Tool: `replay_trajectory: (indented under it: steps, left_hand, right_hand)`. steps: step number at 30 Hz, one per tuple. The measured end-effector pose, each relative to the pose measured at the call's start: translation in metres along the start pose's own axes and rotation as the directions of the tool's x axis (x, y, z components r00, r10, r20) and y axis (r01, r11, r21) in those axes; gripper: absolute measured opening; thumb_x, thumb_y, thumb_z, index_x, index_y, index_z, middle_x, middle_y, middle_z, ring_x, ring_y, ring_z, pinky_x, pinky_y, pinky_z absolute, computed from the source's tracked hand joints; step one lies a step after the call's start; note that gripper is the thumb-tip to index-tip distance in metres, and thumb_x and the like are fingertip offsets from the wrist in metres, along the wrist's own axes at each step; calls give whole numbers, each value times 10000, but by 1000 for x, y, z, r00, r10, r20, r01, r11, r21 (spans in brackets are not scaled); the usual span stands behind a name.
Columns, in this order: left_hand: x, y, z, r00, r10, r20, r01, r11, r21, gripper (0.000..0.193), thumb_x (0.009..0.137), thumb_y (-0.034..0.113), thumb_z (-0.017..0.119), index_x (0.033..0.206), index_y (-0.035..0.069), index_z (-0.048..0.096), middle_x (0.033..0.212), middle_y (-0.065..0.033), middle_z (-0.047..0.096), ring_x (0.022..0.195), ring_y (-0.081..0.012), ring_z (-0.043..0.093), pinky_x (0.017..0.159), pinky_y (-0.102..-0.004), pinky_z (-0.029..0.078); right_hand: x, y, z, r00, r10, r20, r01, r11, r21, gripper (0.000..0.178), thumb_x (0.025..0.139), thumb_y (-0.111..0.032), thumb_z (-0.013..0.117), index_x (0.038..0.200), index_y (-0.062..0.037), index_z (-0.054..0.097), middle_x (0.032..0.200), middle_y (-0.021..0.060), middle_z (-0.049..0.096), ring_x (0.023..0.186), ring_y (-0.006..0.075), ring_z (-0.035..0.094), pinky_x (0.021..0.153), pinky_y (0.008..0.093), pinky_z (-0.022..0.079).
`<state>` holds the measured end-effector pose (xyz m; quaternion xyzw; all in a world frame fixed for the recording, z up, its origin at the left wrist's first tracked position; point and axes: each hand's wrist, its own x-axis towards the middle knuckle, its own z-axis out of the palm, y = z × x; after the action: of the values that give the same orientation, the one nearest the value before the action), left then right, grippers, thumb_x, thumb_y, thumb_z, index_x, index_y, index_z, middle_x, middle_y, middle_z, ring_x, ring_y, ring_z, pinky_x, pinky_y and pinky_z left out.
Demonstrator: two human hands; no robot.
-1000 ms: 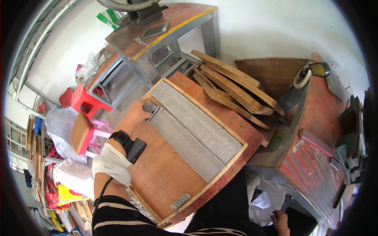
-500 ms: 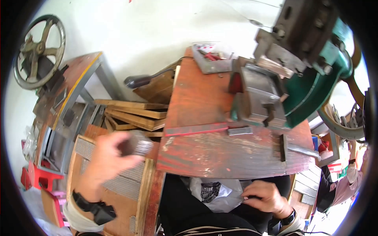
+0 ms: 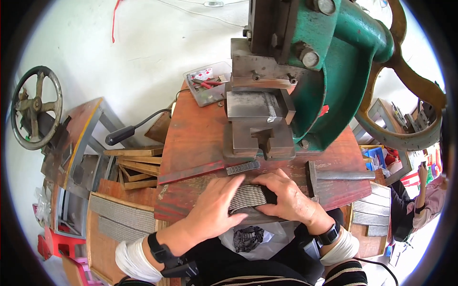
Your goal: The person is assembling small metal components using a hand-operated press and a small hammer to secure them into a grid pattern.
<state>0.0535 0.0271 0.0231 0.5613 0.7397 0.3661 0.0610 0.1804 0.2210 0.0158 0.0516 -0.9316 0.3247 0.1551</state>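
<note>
A grey ribbed stack of thin metal strips (image 3: 247, 196) lies at the near edge of the worn red wooden workbench (image 3: 200, 138), pinched between both hands: the left hand (image 3: 217, 207) curls loosely over its left end, the right hand (image 3: 286, 198) clasps its right end. Just beyond stands the green cast-iron press (image 3: 334, 71)

One green press (image 3: 334, 71), two handwheels (image 3: 36, 107) (one rusty), two hands (image 3: 217, 209)

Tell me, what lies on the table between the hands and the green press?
In the head view, a short ridged metal strip lies on the red table between hands and press base.
</note>
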Motion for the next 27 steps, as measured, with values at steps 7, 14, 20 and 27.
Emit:
replay_trajectory:
  steps: [7,14,20,27]
  left_hand:
    - [-1,-14,1,961,87,-262,-139,973,-186,549,658,85,835,1149,-26,616,1093,-176,637,1003,-350,606,886,-419,496]
    - [112,-19,-40,871,242,-428,-340,925,-170,532,660,195,857,1120,0,677,1046,-147,652,1007,-289,604,900,-362,484]
    - [160,-50,-27,873,210,-439,-260,964,-56,473,665,206,845,1093,58,707,1085,-154,652,1045,-334,594,930,-406,477]
    - [145,-50,-30,846,60,-530,-96,995,-40,543,742,246,803,1209,23,640,1145,-191,630,1042,-379,584,930,-440,466]
  right_hand:
    - [6,-21,-5,988,54,-143,-45,997,65,660,620,-84,850,1225,-33,591,1003,96,647,876,236,614,791,359,518]
    - [69,-25,-77,879,341,-335,-232,917,324,623,672,-33,800,1237,4,538,950,115,669,656,87,622,590,271,507]
    - [92,-3,-67,840,80,-536,-270,919,-286,411,722,-100,793,1085,-16,618,1047,208,653,827,336,686,668,410,549]
    - [107,1,-61,811,-33,-584,-407,685,-604,171,795,-165,719,888,-48,637,952,144,654,773,354,682,644,445,553]
